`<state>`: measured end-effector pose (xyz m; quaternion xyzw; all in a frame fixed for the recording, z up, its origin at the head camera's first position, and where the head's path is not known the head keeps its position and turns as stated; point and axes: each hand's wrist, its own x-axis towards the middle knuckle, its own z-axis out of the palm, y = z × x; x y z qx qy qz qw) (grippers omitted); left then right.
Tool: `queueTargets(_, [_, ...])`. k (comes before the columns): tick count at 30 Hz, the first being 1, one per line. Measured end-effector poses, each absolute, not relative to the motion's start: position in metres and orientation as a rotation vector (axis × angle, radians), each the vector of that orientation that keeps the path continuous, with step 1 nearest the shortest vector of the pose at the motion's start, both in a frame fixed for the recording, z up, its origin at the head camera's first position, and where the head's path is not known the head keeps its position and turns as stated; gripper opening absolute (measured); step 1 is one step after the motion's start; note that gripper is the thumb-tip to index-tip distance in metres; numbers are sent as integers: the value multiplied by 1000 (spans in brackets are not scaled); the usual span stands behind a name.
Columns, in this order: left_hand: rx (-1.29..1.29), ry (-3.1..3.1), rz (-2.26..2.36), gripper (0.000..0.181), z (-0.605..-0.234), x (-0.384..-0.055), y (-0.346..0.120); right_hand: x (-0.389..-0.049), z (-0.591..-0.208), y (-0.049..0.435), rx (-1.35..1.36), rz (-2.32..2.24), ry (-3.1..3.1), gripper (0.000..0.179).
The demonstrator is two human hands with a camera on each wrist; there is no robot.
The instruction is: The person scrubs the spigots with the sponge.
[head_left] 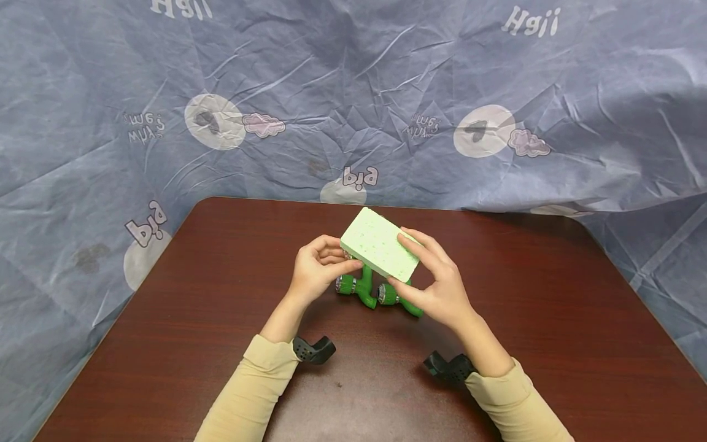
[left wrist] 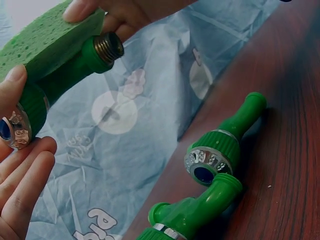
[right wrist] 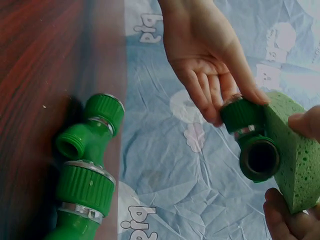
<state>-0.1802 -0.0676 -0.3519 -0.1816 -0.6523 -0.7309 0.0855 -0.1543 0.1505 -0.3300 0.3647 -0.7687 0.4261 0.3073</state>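
Observation:
A light green sponge [head_left: 381, 245] is held tilted above the table, with my right hand [head_left: 442, 288] gripping it, the thumb and fingers at its edges. Against the sponge's underside lies a green plastic faucet [left wrist: 65, 75], mostly hidden from the head view. My left hand [head_left: 315, 270] pinches that faucet at its ribbed knob with a silvery cap; the left thumb also meets the sponge's edge. The faucet's threaded end points away from the left hand, and its round dark spout opening shows in the right wrist view. Both hands are off the table.
Two more green faucets [head_left: 364, 288] [head_left: 405, 301] lie on the dark reddish-brown table [head_left: 221, 294] below the hands. Black devices [head_left: 315, 350] [head_left: 450, 366] sit at both wrists. A bluish printed cloth [head_left: 353, 92] hangs behind the table and along its sides.

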Motion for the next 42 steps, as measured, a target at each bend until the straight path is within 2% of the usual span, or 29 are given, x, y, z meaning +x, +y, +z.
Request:
queueTargets(7, [-533, -1926, -2206, 29, -351, -179, -67, -171, -351, 161, 952, 1077, -2020, 66])
queueTargets(16, [-475, -1914, -2185, 31, -350, -180, -70, -165, -329, 168, 714, 1072, -1949, 62])
queueTargets(21, [-458, -1905, -2186, 31, -350, -181, -71, -151, -313, 159, 841, 1100, -1943, 58])
queueTargets(26, [-506, -1824, -2209, 31, -367, -194, -72, -148, -313, 153, 1002, 1065, -1967, 57])
queueTargets(29, [-521, -1775, -2225, 32, -374, -199, -73, -151, -315, 157, 993, 1066, -1972, 58])
queueTargets(36, [-493, -1694, -2292, 30, -372, -200, -77, -155, -313, 168, 788, 1070, -1936, 56])
queueTargets(42, [-492, -1691, -2297, 30, -371, -200, -78, -154, -311, 169, 931, 1101, -1953, 55])
